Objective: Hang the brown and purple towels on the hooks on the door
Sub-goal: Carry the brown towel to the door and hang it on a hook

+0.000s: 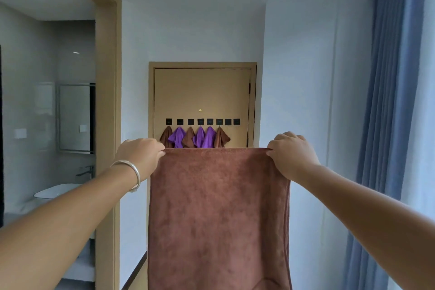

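Both hands, left hand (141,153) and right hand (290,152), pinch the brown towel's (219,214) top corners, stretched level below-center, free hooks (232,122) beyond, nearer the right.

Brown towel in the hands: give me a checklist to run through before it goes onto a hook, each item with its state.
1. Left hand pinches the top left corner of the brown towel: ok.
2. Right hand pinches the top right corner: ok.
3. Towel spread flat, top edge level: ok.
4. Free hook on the door: ok; the two rightmost hooks are bare, while six hold small towels.
5. Close enough to reach the hooks: not ok; the door looks well beyond the outstretched hands.
6. Hanging loop on the towel: cannot tell.
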`<state>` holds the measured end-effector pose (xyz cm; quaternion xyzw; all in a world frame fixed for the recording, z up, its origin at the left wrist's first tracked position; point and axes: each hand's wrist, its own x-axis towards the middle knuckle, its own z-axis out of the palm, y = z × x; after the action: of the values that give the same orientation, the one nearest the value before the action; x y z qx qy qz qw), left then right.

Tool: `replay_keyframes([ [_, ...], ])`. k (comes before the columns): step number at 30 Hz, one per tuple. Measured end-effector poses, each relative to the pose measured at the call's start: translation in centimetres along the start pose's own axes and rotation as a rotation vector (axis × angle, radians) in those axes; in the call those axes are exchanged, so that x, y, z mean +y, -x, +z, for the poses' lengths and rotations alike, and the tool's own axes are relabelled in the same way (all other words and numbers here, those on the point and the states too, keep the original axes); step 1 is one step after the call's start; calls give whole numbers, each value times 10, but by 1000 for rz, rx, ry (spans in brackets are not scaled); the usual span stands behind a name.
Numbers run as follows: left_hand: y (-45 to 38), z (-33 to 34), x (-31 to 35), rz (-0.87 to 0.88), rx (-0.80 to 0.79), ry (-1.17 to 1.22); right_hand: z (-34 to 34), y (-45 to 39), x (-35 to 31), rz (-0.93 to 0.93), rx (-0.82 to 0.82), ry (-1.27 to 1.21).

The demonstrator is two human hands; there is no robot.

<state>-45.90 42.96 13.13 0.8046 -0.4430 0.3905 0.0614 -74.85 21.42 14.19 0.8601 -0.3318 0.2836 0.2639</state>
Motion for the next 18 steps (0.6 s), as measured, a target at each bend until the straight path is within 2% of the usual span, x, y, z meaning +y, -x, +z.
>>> replay_keyframes([
  [8,-98,97,-52,13,42,76,78,-108,-37,32,12,8],
  [18,-177,206,-50,72,1,73,188,-187,-45,52,-27,10],
])
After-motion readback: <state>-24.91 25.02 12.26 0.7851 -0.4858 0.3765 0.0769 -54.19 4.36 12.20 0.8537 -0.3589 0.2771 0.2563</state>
